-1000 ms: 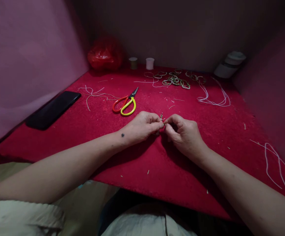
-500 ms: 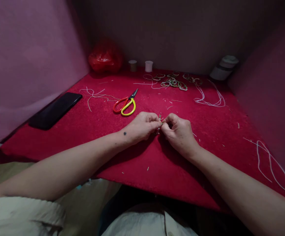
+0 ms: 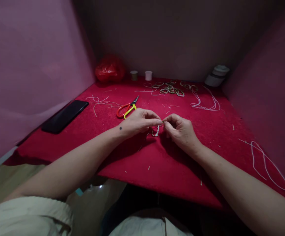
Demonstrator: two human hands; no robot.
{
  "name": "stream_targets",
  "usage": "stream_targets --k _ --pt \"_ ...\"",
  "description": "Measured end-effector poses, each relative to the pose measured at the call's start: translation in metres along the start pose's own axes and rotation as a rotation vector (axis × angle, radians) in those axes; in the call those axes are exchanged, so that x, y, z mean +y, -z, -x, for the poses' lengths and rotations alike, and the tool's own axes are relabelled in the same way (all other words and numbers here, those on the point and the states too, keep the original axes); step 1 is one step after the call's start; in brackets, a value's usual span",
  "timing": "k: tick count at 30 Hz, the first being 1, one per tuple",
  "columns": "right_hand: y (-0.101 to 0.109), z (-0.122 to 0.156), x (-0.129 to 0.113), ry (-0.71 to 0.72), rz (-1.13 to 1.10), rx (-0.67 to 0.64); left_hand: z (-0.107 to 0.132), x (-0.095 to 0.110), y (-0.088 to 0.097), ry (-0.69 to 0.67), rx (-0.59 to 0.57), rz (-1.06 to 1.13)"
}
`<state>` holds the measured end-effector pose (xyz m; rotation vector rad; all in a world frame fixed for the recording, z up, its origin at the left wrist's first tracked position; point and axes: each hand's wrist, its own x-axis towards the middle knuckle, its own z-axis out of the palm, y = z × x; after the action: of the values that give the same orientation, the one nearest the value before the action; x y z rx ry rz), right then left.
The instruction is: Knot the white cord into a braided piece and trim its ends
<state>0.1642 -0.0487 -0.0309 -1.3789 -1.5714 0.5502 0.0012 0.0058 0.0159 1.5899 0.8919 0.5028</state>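
Over the red cloth, my left hand (image 3: 142,121) and my right hand (image 3: 180,131) meet with thumbs and forefingers pinched close together. Between them is a small braided cord bracelet (image 3: 157,131), pale with a curved lower end hanging beneath the fingertips. The spot where the fingers grip the cord is mostly covered by the fingertips. A thin loose strand trails below my left hand. Just behind my left wrist lie scissors (image 3: 127,109) with one red and one yellow handle, partly covered by that hand.
A black phone (image 3: 65,116) lies on the left. Finished-looking braided loops (image 3: 171,89), two small spools (image 3: 148,75), a red plastic bag (image 3: 110,69) and a white container (image 3: 217,76) stand at the back. White cords (image 3: 206,103) and thread snippets are scattered about.
The braided piece now hangs lower and shows more below my fingers. My left hand has shifted slightly up and covers part of the scissors. The camera view has tilted a little.
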Motion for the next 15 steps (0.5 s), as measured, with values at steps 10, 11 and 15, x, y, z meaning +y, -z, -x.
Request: stream_targets --k 10,11,15 --pt "-0.001 -0.004 -0.002 -0.104 -0.174 0.033 -0.004 -0.007 0.011 -0.010 0.096 0.133" --pt "-0.001 -0.004 0.000 -0.092 -0.147 0.041 -0.005 -0.009 0.013 0.002 0.092 0.138" --pt "-0.004 -0.005 0.008 -0.028 -0.055 0.031 -0.013 -0.015 0.017 0.041 0.115 0.042"
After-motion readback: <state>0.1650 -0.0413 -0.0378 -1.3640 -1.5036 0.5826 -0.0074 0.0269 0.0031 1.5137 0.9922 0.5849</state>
